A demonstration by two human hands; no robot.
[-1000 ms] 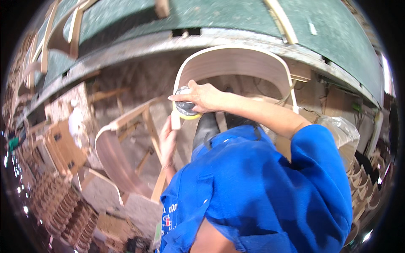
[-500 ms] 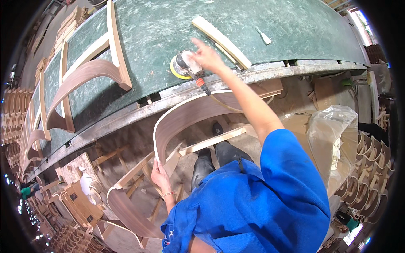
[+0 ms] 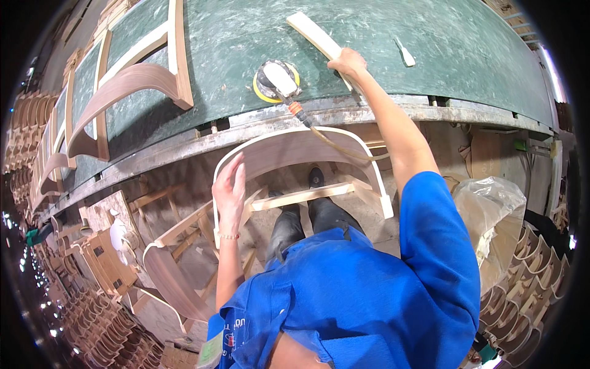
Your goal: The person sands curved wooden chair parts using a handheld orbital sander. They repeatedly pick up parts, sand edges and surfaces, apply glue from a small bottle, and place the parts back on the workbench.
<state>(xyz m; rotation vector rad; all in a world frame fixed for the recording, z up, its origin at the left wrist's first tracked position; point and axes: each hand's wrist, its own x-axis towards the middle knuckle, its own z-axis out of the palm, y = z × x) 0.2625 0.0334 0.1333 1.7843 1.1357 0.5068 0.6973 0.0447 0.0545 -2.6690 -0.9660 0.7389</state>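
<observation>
Left hand: the left hand [image 3: 229,186] lies flat, fingers apart, on the rim of the curved wooden chair back [image 3: 295,150]. It steadies the piece, not gripping it.
Chair back: it stands below the front edge of the green worktop [image 3: 479,55], in front of the person's legs.
Right hand: the right hand [image 3: 348,63] reaches up onto the worktop and rests on the pale wooden slat [image 3: 316,35]. Its fingers curl on the slat, but I cannot tell if they are closed around it.
Sander: the round sander [image 3: 277,80] sits on the worktop just beside that hand, not touching it. Its hose [image 3: 335,142] hangs over the edge, across the chair back.
Doing it well: I think the left hand should hold the chair back firm so it does not tip.
Watch out: the slat could catch the hose, so lift it clear.
</observation>
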